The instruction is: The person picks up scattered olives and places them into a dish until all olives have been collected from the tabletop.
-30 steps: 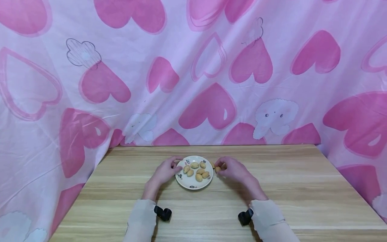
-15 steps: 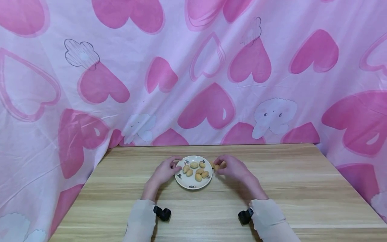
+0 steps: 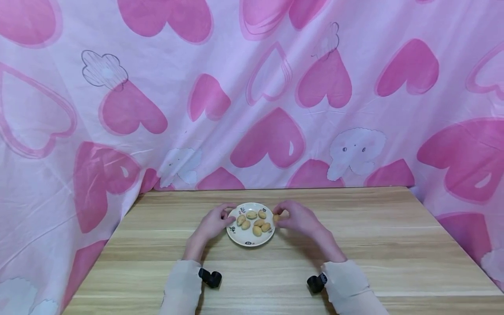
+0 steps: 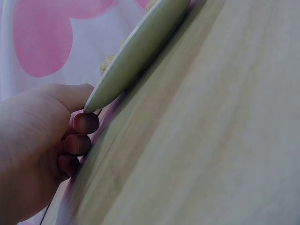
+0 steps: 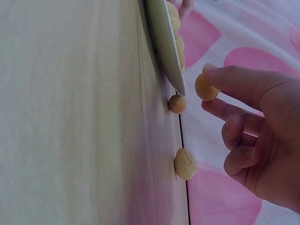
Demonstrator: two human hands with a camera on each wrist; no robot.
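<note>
A white plate point(image 3: 249, 241) with small dark prints lies on the wooden table, bearing several tan, wrinkled walnuts point(image 3: 251, 215). My left hand point(image 3: 213, 224) grips its left rim. In the left wrist view, the thumb is over the rim of the plate point(image 4: 136, 56) and the curled fingers are below. My right hand point(image 3: 298, 217) is at the plate's right edge. It pinches a walnut point(image 5: 207, 87) between thumb and finger, raised above the table in the right wrist view. Two more walnuts point(image 5: 185, 164) lie on the table by the plate there; the hand hides them in the head view.
The wooden table point(image 3: 260, 280) reaches back to a pink heart-print cloth point(image 3: 267, 140), which also hangs at both sides. A black wrist camera point(image 3: 210, 278) sits on the left sleeve, another black camera point(image 3: 316, 283) on the right.
My right hand has moved left towards the plate's edge, carrying the pinched walnut. My left hand has stayed on the rim. The whole head view has shifted slightly.
</note>
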